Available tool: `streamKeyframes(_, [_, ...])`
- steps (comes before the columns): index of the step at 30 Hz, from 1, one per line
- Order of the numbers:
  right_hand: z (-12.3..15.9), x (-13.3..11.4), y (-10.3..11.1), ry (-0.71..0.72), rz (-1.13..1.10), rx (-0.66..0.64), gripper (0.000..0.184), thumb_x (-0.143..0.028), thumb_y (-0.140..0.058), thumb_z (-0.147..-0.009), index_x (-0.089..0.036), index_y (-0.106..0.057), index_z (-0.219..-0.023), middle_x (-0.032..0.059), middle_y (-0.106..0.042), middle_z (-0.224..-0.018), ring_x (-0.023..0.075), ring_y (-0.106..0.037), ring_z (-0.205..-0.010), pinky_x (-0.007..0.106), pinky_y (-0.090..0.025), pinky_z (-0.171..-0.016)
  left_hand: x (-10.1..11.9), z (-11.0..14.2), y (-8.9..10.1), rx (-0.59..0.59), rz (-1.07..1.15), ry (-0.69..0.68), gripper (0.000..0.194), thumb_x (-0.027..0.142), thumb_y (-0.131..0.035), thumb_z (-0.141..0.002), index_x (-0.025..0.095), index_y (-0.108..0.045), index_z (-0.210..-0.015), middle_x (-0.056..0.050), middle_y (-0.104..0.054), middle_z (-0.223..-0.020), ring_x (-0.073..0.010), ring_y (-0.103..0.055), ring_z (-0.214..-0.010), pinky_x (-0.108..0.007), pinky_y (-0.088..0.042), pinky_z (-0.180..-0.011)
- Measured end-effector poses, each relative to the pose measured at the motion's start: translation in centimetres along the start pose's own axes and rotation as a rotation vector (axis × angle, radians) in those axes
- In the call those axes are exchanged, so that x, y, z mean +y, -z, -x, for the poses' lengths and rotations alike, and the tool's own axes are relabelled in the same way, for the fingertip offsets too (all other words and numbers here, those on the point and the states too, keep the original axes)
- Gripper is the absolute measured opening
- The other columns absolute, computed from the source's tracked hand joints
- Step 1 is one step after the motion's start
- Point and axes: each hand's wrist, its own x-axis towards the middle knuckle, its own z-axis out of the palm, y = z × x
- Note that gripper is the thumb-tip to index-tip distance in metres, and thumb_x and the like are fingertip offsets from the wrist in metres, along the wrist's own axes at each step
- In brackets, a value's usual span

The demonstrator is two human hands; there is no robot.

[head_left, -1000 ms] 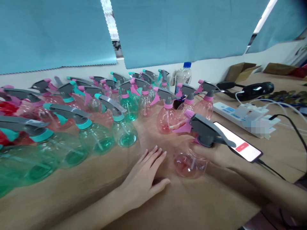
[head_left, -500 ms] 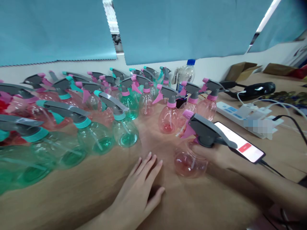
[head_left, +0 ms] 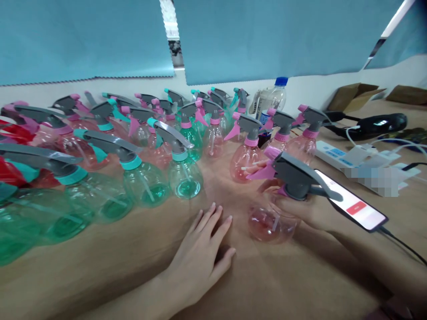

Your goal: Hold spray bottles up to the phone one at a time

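Observation:
My right hand (head_left: pixel 312 212) is wrapped around the neck of a clear pink spray bottle (head_left: pixel 271 224) with a grey head and pink trigger. The bottle stands close to upright, low over or on the tabletop; I cannot tell whether its base touches. Part of my fingers is hidden behind its head. Palm down on the brown table (head_left: pixel 133 271), my left hand (head_left: pixel 203 249) lies flat with fingers spread, holding nothing. Nearest to it is a green spray bottle (head_left: pixel 185 178) with a teal collar. Just behind the held bottle stands another pink spray bottle (head_left: pixel 245 162).
Several more green and pink spray bottles crowd the left and back. At right lie a lit phone (head_left: pixel 356 202) on a cable, a white power strip (head_left: pixel 333 155) with plugs, and a black glossy object (head_left: pixel 376 126). A blue-capped bottle (head_left: pixel 278 95) stands by the wall.
The whole scene has shifted slightly right and up in the view. Both hands keep their poses, and my right hand still grips the pink spray bottle.

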Motion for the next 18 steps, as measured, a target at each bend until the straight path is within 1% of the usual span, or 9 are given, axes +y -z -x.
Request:
streamKeyframes(2, [0.0,0.5,0.2,-0.037,-0.002,-0.042,0.012,-0.034,-0.063,-0.067,-0.027,-0.065,-0.077,0.0003,-0.073,-0.083,0.0251,-0.068,-0.080,0.041,-0.054,-0.077,0.1,0.0,0.2,-0.008,-0.014,-0.006,0.051,0.036,-0.049,-0.093,0.017,-0.040,-0.140,-0.013,-0.031,-0.150,-0.0294,-0.026,-0.139,-0.052,-0.028,-0.109])
streamKeyframes(5, [0.1,1.0,0.5,-0.029,-0.006,-0.095,0.014,-0.034,-0.060,-0.071,-0.028,-0.066,-0.082,-0.0012,-0.074,-0.092,0.0237,-0.068,-0.088,0.040,-0.054,-0.083,0.1,0.0,0.3,-0.016,-0.030,-0.014,0.051,0.037,-0.048,-0.094,0.016,-0.041,-0.139,-0.013,-0.032,-0.150,-0.0287,-0.026,-0.139,-0.051,-0.029,-0.109])
streamKeyframes(8, [0.1,1.0,0.7,-0.031,0.018,-0.088,0.017,-0.035,-0.058,-0.072,-0.029,-0.067,-0.086,-0.0004,-0.074,-0.097,0.0256,-0.068,-0.094,0.044,-0.052,-0.088,-0.1,-0.1,0.1,-0.004,-0.034,-0.022,0.051,0.037,-0.048,-0.093,0.016,-0.041,-0.139,-0.014,-0.033,-0.149,-0.0296,-0.027,-0.138,-0.051,-0.030,-0.108])
streamKeyframes(11, [0.1,0.6,0.7,-0.048,0.021,-0.084,0.018,-0.035,-0.057,-0.070,-0.028,-0.068,-0.082,0.0019,-0.074,-0.093,0.0288,-0.069,-0.092,0.050,-0.052,-0.086,-0.3,0.0,-0.5,0.036,-0.037,-0.038,0.052,0.036,-0.048,-0.093,0.016,-0.040,-0.140,-0.014,-0.032,-0.149,-0.0301,-0.027,-0.138,-0.051,-0.030,-0.108])
streamKeyframes(13, [0.1,0.3,0.6,-0.055,0.017,-0.074,0.015,-0.033,-0.056,-0.070,-0.027,-0.068,-0.077,0.0025,-0.074,-0.088,0.0292,-0.069,-0.090,0.050,-0.053,-0.085,-0.5,0.0,-0.8,0.058,-0.040,-0.046,0.051,0.037,-0.048,-0.093,0.016,-0.040,-0.140,-0.013,-0.032,-0.150,-0.0298,-0.026,-0.138,-0.051,-0.029,-0.109])
streamKeyframes(15, [0.1,0.2,0.6,-0.035,0.014,-0.053,0.012,-0.033,-0.057,-0.070,-0.027,-0.067,-0.072,0.0021,-0.074,-0.084,0.0280,-0.070,-0.088,0.047,-0.054,-0.084,-0.5,0.0,-0.9,0.062,-0.047,-0.049,0.051,0.038,-0.047,-0.093,0.017,-0.040,-0.139,-0.013,-0.032,-0.150,-0.0295,-0.026,-0.138,-0.051,-0.029,-0.108])
streamKeyframes(18, [0.1,0.1,0.7,0.000,0.008,-0.041,0.012,-0.031,-0.058,-0.071,-0.025,-0.062,-0.060,0.0007,-0.073,-0.073,0.0253,-0.070,-0.079,0.040,-0.057,-0.076,-0.4,0.0,-0.6,0.048,-0.053,-0.049,0.050,0.038,-0.048,-0.093,0.016,-0.042,-0.138,-0.014,-0.034,-0.149,-0.0296,-0.028,-0.137,-0.051,-0.031,-0.108])
